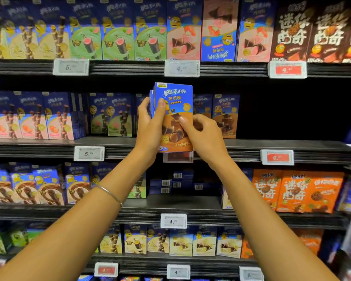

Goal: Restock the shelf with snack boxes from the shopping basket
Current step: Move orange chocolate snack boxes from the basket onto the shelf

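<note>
Both arms raised toward second shelf (272, 145). Left hand (150, 126) wrapped round left edge of small stack of blue-and-brown snack boxes (175, 106), thumb flat on front box. Right hand (205, 134) pinching front box at right side, thumb on its face, fingers curled. Stack upright, held in air before shelf lip, in front of matching boxes (225, 116) standing on shelf. Thin bracelet (109, 194) on left wrist.

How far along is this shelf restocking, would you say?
Looks done: two matching brown boxes stand on the middle shelf. In hand: the left hand grips a small stack of boxes while the right hand pinches the front one. Left: placing these, probably in the dark gap beside them; the basket is out of view.
</note>
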Tool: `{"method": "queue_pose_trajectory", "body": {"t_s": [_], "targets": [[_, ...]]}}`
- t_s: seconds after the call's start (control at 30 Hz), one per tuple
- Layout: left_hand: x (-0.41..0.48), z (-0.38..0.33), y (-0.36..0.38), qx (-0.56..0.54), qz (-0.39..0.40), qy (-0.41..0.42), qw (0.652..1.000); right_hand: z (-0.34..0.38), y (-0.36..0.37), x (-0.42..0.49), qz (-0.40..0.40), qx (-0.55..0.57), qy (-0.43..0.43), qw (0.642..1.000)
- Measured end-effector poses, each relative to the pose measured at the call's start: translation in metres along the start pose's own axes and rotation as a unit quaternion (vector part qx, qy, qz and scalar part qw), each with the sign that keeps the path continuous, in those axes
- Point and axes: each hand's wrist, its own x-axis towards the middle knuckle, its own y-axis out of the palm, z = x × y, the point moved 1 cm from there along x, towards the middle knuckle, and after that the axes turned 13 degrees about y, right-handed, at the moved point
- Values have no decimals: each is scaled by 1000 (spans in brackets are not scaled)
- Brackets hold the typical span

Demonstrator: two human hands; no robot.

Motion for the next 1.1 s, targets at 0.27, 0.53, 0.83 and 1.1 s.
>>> {"method": "queue_pose_trajectory", "body": {"t_s": [0.27,0.53,0.83,1.1], "targets": [[10,11,3,22,-13,11,1000,-6,-27,3,-14,16,42,999],[25,22,-14,90,-36,37,995,-27,-67,29,-99,-10,61,993],[29,29,-19,90,-47,22,995,-55,-63,65,-165,-108,53,979],[29,33,-13,101,-46,23,994,-55,-43,87,-175,-191,73,963]]}}
